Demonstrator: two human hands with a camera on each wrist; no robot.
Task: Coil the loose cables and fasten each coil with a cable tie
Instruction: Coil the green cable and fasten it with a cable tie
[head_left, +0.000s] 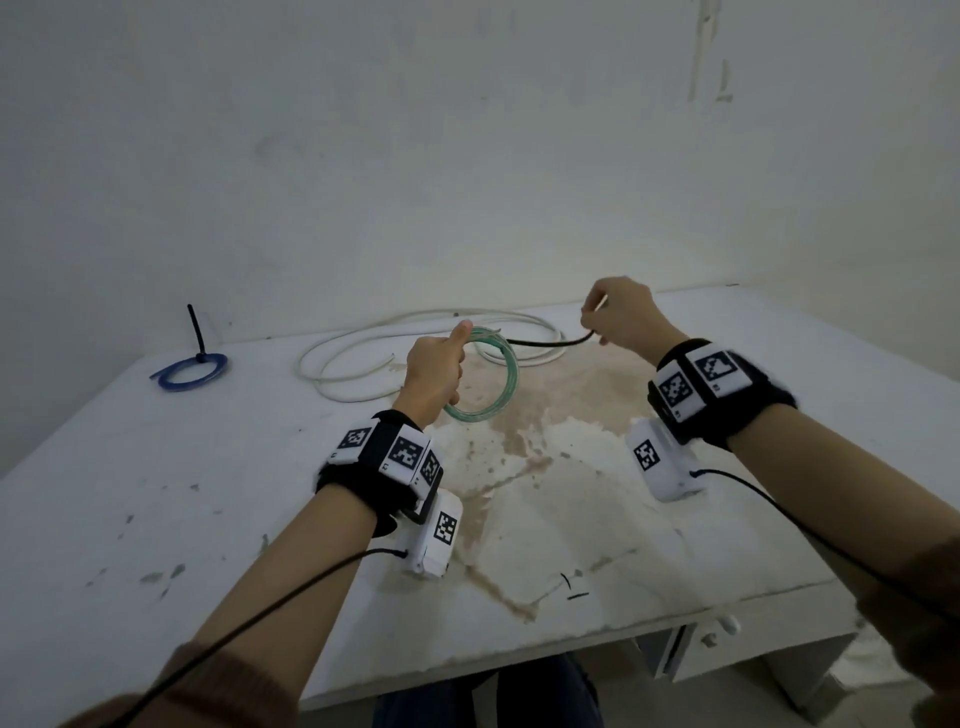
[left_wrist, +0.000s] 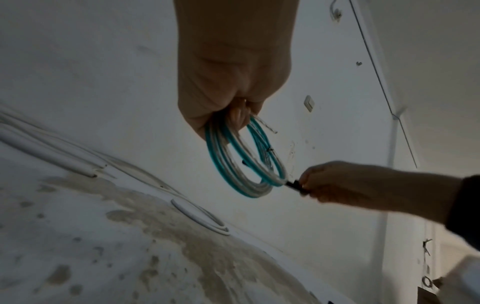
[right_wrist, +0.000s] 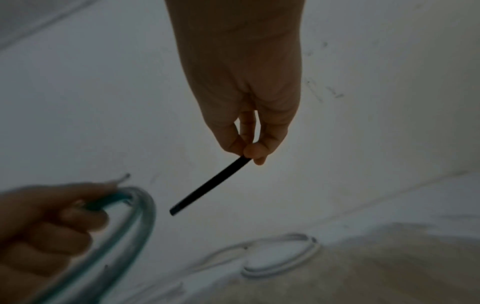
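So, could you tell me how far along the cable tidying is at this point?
Done: the blue coil lies on the table, tied, its black tie tail upright. In hand: the left hand grips the green coil, while the right hand pinches a black cable tie, not yet around it. Left: the white cable still sprawls loose.

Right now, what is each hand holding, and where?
Left hand grips the green cable coil at its top. Right hand pinches the black cable tie at one end.
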